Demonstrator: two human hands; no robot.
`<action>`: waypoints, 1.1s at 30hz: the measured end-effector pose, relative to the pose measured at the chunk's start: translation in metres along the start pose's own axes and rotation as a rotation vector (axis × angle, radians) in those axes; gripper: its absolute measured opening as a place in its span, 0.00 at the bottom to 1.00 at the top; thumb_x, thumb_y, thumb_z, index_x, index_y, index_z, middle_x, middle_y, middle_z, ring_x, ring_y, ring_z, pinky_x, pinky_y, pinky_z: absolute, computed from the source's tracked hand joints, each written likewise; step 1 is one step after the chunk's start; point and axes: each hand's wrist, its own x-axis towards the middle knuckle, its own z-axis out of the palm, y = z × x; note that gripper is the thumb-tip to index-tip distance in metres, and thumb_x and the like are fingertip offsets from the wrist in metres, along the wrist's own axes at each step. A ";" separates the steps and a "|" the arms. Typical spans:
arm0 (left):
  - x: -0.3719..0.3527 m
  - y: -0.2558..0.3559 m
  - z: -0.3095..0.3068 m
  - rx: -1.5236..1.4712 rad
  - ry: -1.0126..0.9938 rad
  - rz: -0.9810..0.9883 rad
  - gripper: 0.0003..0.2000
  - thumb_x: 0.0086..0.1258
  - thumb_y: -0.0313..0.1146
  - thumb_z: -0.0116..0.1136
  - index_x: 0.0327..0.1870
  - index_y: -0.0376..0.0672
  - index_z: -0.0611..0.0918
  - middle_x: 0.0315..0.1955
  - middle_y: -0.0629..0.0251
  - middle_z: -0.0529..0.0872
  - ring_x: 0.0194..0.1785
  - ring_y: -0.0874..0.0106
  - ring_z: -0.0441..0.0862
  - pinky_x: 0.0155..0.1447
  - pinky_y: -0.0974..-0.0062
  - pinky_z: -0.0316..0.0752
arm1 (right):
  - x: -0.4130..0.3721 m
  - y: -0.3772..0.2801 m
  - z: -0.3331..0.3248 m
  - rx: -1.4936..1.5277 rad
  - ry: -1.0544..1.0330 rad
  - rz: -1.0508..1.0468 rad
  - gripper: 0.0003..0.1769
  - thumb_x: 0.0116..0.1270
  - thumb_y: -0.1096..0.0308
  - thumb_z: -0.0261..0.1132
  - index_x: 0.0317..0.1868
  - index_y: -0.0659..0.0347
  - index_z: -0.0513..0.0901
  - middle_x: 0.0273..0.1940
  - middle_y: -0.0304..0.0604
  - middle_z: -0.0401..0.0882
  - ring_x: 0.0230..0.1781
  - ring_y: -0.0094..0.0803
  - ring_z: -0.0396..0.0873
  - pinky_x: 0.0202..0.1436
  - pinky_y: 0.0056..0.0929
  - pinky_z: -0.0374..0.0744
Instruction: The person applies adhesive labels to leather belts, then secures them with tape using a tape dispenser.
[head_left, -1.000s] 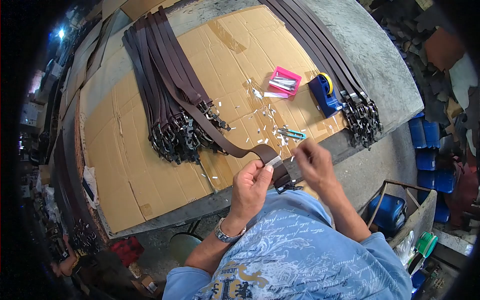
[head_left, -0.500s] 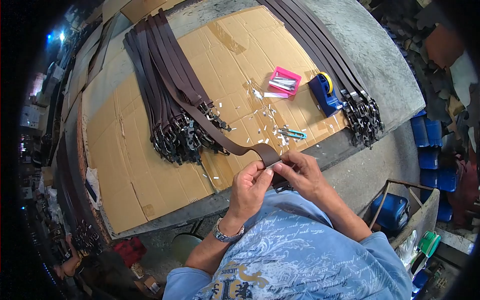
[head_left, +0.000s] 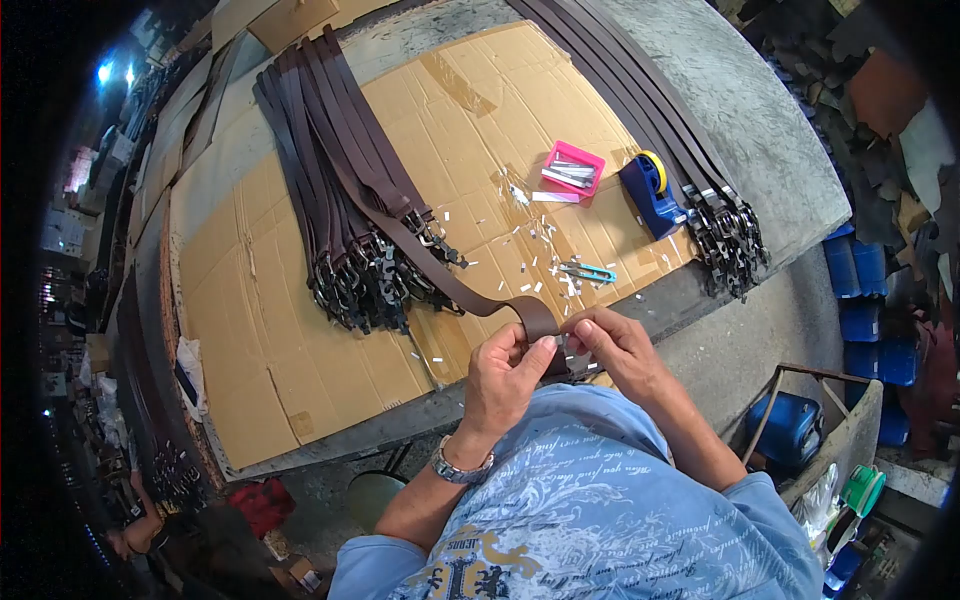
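Note:
A dark brown belt (head_left: 537, 316) runs from the left pile, curves over the table's near edge and ends at my hands. My left hand (head_left: 505, 378) is closed on the belt, thumb on top. Beside it, my right hand (head_left: 628, 352) has thumb and fingers pinched together at the belt's right edge. A small pale bit shows between the two hands, too small to make out. The belt's buckle end is mostly hidden below my hands, against the blue shirt (head_left: 600, 470).
On the cardboard sheet (head_left: 250, 370) lie a pile of buckled belts (head_left: 335, 170), a turquoise cutter (head_left: 588, 272) and scattered white scraps. A pink tray (head_left: 598, 178) of strips stands near a blue tape dispenser (head_left: 655, 208). More belts (head_left: 650, 90) lie at right.
My right hand has shifted slightly right, and its fingertips have come away from the belt's face. My left hand still grips the belt. The pale strip under my thumbs shows less now.

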 end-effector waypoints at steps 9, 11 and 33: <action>-0.002 -0.005 -0.003 -0.207 -0.114 -0.103 0.19 0.79 0.44 0.47 0.49 0.33 0.79 0.39 0.62 0.85 0.41 0.79 0.82 0.48 0.81 0.78 | 0.039 -0.001 0.011 0.351 -0.281 0.192 0.22 0.75 0.49 0.55 0.36 0.61 0.78 0.29 0.34 0.72 0.27 0.21 0.73 0.26 0.20 0.71; -0.003 -0.001 -0.003 -0.198 -0.090 -0.073 0.20 0.79 0.45 0.47 0.50 0.33 0.78 0.38 0.62 0.85 0.41 0.79 0.82 0.47 0.82 0.77 | 0.042 -0.006 0.014 0.360 -0.302 0.169 0.22 0.75 0.49 0.56 0.35 0.61 0.78 0.28 0.34 0.72 0.26 0.20 0.73 0.24 0.19 0.70; 0.018 0.014 0.085 -0.215 -0.248 0.162 0.18 0.80 0.43 0.44 0.52 0.35 0.76 0.42 0.56 0.86 0.44 0.72 0.85 0.50 0.75 0.80 | 0.049 -0.092 -0.077 0.051 -0.192 -0.266 0.18 0.66 0.60 0.64 0.23 0.64 0.75 0.20 0.30 0.68 0.22 0.15 0.66 0.23 0.24 0.65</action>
